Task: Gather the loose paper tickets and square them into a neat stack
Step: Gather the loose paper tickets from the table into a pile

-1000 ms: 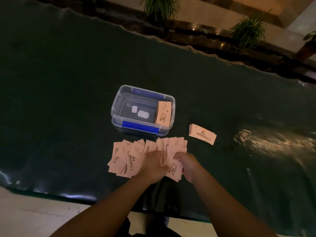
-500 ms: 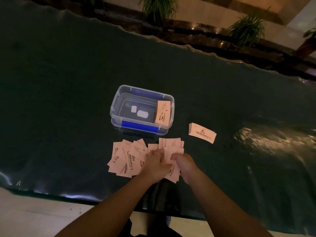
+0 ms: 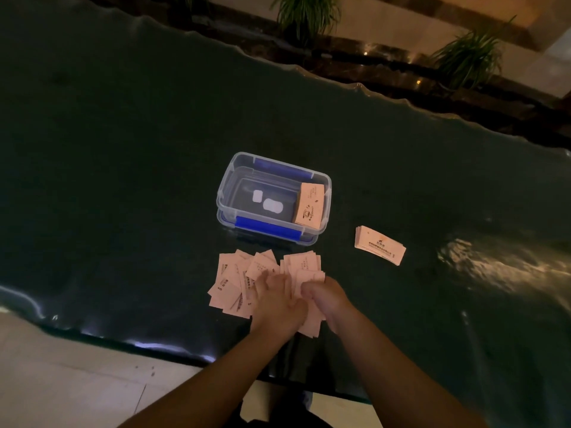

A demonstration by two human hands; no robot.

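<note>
Several loose pink paper tickets lie fanned out on the dark table near its front edge. A bunched group of tickets sits between my two hands. My left hand presses on that group from the left. My right hand closes on it from the right, and tickets stick out below both hands. A squared stack of tickets lies apart to the right. Another stack stands inside the box at its right end.
A clear plastic box with blue clips sits just beyond the loose tickets. The dark glossy table ends in a front edge close to my arms, with pale floor tiles below. Potted plants stand beyond the far edge.
My hands have drawn together, pulling the right part of the spread into a tighter bunch. The fan of tickets is narrower on the right; the left ones have not moved.
</note>
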